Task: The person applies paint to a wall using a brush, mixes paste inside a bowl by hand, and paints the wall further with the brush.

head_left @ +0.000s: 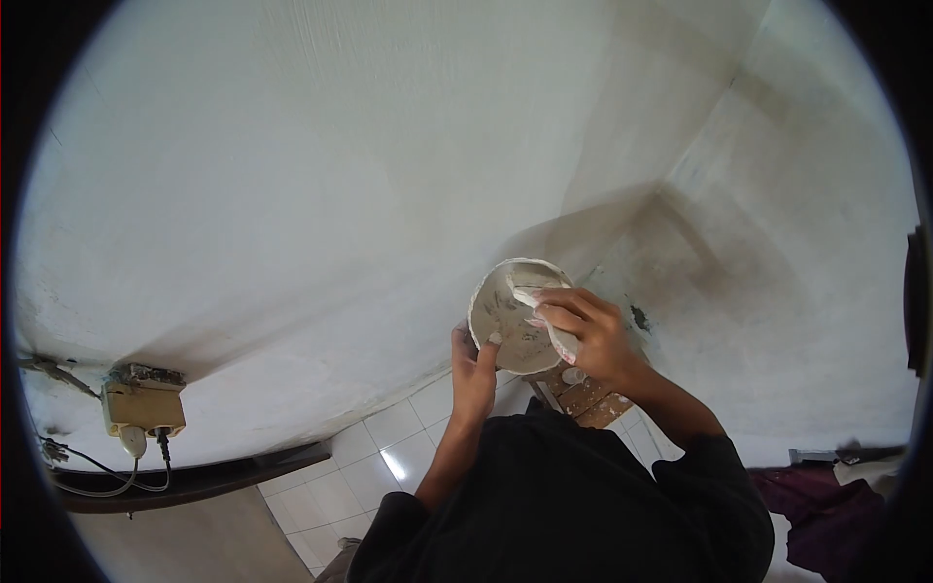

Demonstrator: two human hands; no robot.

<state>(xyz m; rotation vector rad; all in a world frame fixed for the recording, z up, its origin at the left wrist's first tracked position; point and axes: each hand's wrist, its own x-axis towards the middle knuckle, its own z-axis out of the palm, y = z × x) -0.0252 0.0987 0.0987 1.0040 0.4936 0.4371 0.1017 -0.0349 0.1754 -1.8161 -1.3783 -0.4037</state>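
A round, pale bowl [505,316] with a crusted rim and smears inside is tilted in front of the black-shirted body. My left hand [473,374] grips its lower left edge, the thumb over the rim. In my right hand [588,330] is a whitish, paste-coated tool [562,340], held at the bowl's right side with its front part over the inside. The fingers are wrapped round the tool and partly coated with white. What kind of tool it is cannot be made out.
Pale walls [321,175] meet in a corner at the right. A yellowish socket box [144,406] with plugs and cables is on the left wall, above a dark ledge [224,476]. Below lie a stained wooden surface [593,403] and white floor tiles [394,428]. Maroon cloth [826,515] hangs at the lower right.
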